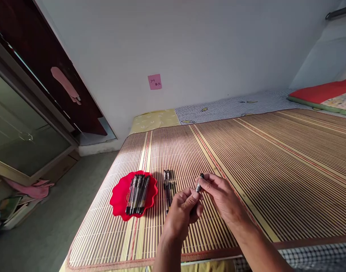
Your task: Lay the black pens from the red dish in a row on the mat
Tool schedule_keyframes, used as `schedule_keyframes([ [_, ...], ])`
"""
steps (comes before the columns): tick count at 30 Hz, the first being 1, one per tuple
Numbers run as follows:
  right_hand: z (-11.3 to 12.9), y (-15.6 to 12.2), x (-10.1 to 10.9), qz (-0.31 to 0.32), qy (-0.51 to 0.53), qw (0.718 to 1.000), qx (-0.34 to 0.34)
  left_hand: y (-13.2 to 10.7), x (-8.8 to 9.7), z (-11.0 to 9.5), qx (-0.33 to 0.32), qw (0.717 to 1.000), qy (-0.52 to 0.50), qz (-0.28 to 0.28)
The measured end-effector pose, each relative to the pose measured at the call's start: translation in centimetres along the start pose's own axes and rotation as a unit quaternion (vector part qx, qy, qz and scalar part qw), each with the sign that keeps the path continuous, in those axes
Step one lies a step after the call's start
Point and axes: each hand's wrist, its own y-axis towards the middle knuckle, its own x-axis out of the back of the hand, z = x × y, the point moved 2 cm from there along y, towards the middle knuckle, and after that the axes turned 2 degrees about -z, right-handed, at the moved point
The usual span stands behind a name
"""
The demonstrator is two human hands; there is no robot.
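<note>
Between my two hands is a pen (198, 186), its black end pointing up and away from me, with a pale label on its side. My left hand (182, 212) is closed around its lower part, which the fingers mostly hide. The thumb and fingertips of my right hand (217, 190) pinch it near the black end. Just left of my hands, two black pen caps (167, 174) lie side by side on the mat. Below them are dark pen parts (167, 192), partly covered by my left hand. Several capped pens (137, 194) lie together in a red scalloped plate (116, 196).
A bamboo mat (232, 158) covers the bed. Folded red bedding (317, 91) lies at the far right. A pink note (155, 82) is stuck on the wall behind. To the left are the grey floor (65, 211) and a glass-panelled cabinet (22, 124).
</note>
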Motion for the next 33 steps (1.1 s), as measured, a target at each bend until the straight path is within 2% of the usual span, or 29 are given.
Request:
schedule_keyframes([
  [3, 0.9, 0.2, 0.3, -0.023, -0.008, 1.000, -0.002, -0.1, 0.1, 0.1, 0.024, 1.000, -0.002, 0.013],
  [5, 2.2, 0.9, 1.9, -0.087, 0.016, 0.996, 0.010, -0.1, 0.0, 0.3, 0.028, 0.999, 0.024, 0.025],
  [6, 3.0, 1.4, 3.3, -0.143, 0.041, 0.989, 0.027, -0.1, 0.0, 0.4, 0.026, 0.998, 0.040, 0.030],
  [9, 4.8, 2.7, 7.3, -0.294, 0.169, 0.932, 0.130, -0.3, 0.7, -0.2, -0.001, 0.998, 0.063, 0.023],
  [11, 4.9, 3.1, 8.6, -0.328, 0.180, 0.917, 0.141, -0.6, 1.9, -1.5, -0.048, 0.997, 0.065, -0.016],
  [13, 4.0, 3.1, 8.1, -0.292, 0.132, 0.941, 0.106, -1.4, 3.9, -3.2, -0.115, 0.987, 0.063, -0.093],
  [16, 1.9, 3.1, 5.4, -0.161, 0.008, 0.986, 0.046, -3.1, 7.1, -5.6, -0.210, 0.950, 0.040, -0.226],
  [18, 0.7, 3.4, 3.4, -0.075, -0.061, 0.995, 0.033, -4.2, 8.6, -6.7, -0.246, 0.930, 0.013, -0.273],
  [21, -0.7, 5.2, 0.6, 0.023, -0.131, 0.990, 0.040, -4.9, 9.4, -7.4, -0.262, 0.920, -0.023, -0.291],
  [23, -1.7, 7.0, -1.1, 0.057, -0.183, 0.981, 0.033, -4.9, 9.3, -7.4, -0.255, 0.922, -0.035, -0.288],
  [28, -4.5, 11.4, -4.1, 0.064, -0.303, 0.950, -0.030, -4.2, 8.6, -6.8, -0.244, 0.933, -0.055, -0.258],
  [33, -6.9, 12.9, -5.1, 0.065, -0.362, 0.929, -0.046, -3.9, 9.1, -6.4, -0.251, 0.933, -0.060, -0.251],
])
